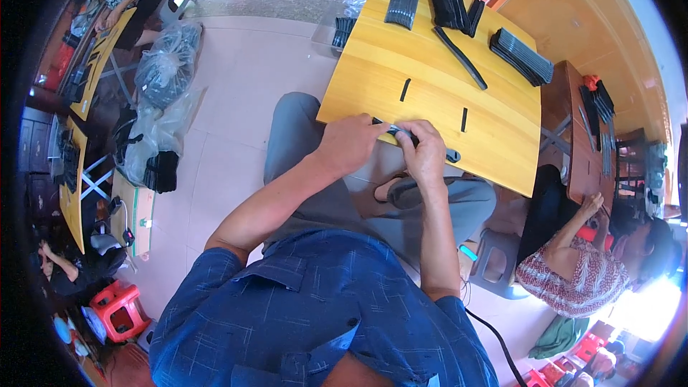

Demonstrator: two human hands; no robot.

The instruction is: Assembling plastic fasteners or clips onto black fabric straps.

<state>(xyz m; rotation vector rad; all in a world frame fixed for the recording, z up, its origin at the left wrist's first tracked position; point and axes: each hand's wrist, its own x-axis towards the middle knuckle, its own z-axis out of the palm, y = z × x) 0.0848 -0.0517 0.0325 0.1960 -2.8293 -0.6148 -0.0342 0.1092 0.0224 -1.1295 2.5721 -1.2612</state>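
Observation:
At the near edge of the yellow wooden table (502, 154), a dark strip (453, 155) with a rounded end runs between my hands. My left hand (350, 145) is closed on its left part, and my right hand (424, 150) pinches it near the middle. Both hands hide much of the strip, and a light bluish glint shows between the fingers. Just beyond them, two short black marks or tape pieces (405, 89) lie on the tabletop. Farther off rests a single long black strip (460, 58), slightly curved.
At the table's far side are a row of dark strips (403, 4), black bundles (447, 1) and a stack of strips (521, 56). A clear bin (331, 36) stands left of the table. Other people sit working at tables on both sides. A grey stool (494, 261) is at right.

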